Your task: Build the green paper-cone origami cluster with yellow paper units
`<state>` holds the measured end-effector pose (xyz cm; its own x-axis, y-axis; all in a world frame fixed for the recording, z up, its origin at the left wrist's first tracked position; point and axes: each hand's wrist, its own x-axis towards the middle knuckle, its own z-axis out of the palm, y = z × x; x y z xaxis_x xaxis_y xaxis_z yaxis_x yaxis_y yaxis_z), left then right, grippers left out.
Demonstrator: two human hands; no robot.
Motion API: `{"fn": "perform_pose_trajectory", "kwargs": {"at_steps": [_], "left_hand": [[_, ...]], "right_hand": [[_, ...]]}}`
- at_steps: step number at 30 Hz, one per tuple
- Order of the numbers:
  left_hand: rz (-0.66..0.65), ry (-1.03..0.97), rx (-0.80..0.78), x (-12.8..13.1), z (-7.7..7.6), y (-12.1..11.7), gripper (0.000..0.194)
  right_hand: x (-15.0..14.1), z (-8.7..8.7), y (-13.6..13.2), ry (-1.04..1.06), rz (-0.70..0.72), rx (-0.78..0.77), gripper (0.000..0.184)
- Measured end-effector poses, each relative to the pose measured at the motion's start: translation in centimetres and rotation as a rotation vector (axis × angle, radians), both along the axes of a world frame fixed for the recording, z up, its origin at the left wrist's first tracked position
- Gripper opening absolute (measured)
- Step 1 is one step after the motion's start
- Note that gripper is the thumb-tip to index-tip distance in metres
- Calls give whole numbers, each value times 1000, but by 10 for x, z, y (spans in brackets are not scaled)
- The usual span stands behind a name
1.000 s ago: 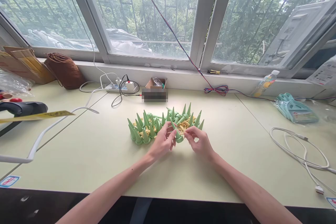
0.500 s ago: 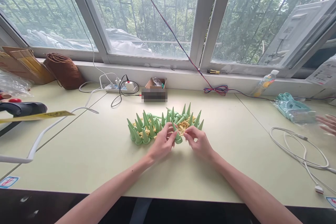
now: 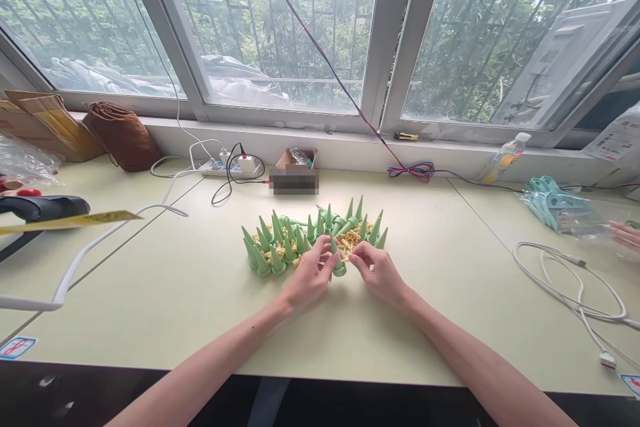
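Note:
My left hand (image 3: 313, 271) is closed around a green cone-shaped piece (image 3: 339, 267), its point up and its wide ribbed base down. Just to the right, my right hand (image 3: 375, 269) pinches a small pale yellow piece between thumb and fingertips, close to the cone's side. Behind both hands, several green cones (image 3: 263, 262) stand upright in a cluster, and a few others lie on their sides. Small yellow pieces (image 3: 351, 238) are heaped among them. The fingers partly hide the held cone and the yellow piece.
A small open cardboard box (image 3: 295, 177) stands behind the cones, near a power strip (image 3: 215, 165) with cables. To the right are teal plastic pieces (image 3: 545, 203) in a bag, a bottle (image 3: 505, 159) and a coiled white cable (image 3: 575, 287). Another person's hand (image 3: 625, 233) shows at the right edge.
The green cone in my left hand has tilted slightly more upright. My right hand has barely moved. At the right edge, the other person's hand has shifted and something green shows there.

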<state>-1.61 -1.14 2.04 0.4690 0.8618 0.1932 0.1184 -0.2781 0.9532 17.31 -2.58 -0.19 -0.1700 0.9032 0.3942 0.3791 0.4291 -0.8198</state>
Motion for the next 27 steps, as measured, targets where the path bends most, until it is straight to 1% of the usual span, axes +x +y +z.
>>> {"fn": "perform_pose_trajectory", "kwargs": {"at_steps": [13,18,27], "left_hand": [[3,67,68,-1,1,-2,26],[12,83,85,0,0,-2,28],[20,105,104,0,0,-2,25]], "right_hand": [[0,1,0,-37,0,-1,33],[0,0,0,-41,5,16,33],[0,-1,0,-55,14,20,32]]}}
